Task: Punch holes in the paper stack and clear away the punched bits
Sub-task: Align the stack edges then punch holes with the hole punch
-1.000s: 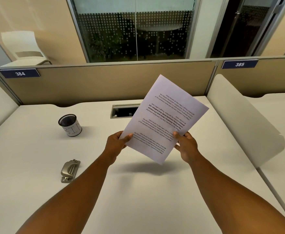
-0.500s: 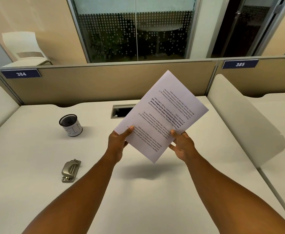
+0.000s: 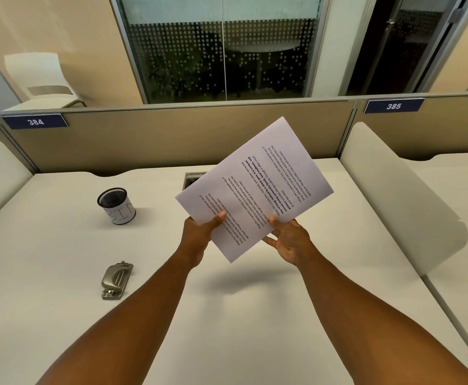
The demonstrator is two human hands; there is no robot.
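The paper stack (image 3: 255,190) is up in the air over the white desk (image 3: 60,315), tipped so one corner points down. The words on it are upside down to the person. Both hands hold it near that low corner. The left hand (image 3: 199,234) pinches one edge with the thumb on top. The right hand (image 3: 289,240) pinches the other edge, and some of its fingers stick out loose under the sheets. The two hands are close but not touching. I think the person holds it this way to line up the sheets before punching.

The metal hole punch (image 3: 116,280) lies flat on the desk, off to the left and well apart from the paper. Nobody is touching it, so no holes seem made yet. A small mesh cup marked BIN (image 3: 116,205) stands farther back on the left. It is likely there to take the punched bits.
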